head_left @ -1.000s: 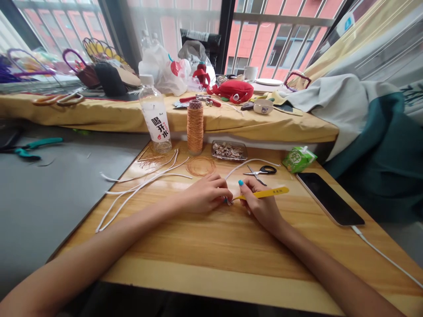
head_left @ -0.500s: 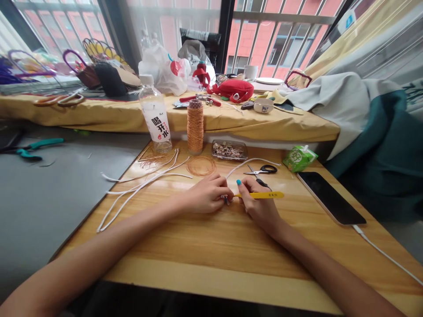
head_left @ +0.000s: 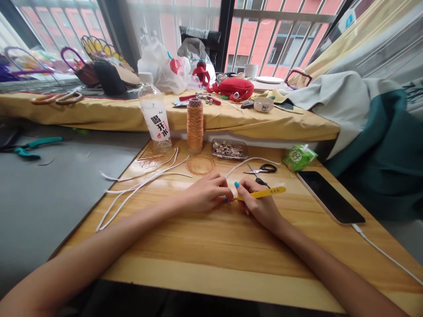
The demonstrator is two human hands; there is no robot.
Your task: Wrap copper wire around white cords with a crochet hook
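Note:
Both hands rest on the wooden table (head_left: 211, 246), meeting at its middle. My right hand (head_left: 259, 203) grips yellow tweezers (head_left: 264, 193) like a pen, their tip pointing left toward my other hand. My left hand (head_left: 206, 192) has its fingers pinched together over a tiny piece at the tweezers' tip; what it is I cannot make out. A white cord (head_left: 244, 164) runs from between the hands toward the back of the table.
Behind the hands lie a coil of copper wire (head_left: 201, 165), an orange thread spool (head_left: 194, 125), a water bottle (head_left: 154, 115), a small tray of bits (head_left: 229, 149), scissors (head_left: 262, 169) and loose white cords (head_left: 139, 185). A phone (head_left: 330, 197) and green packet (head_left: 299, 157) sit right.
The tweezers' rear end tipped down, then rose a little again. Both hands stay together at the same spot, with only small finger movements.

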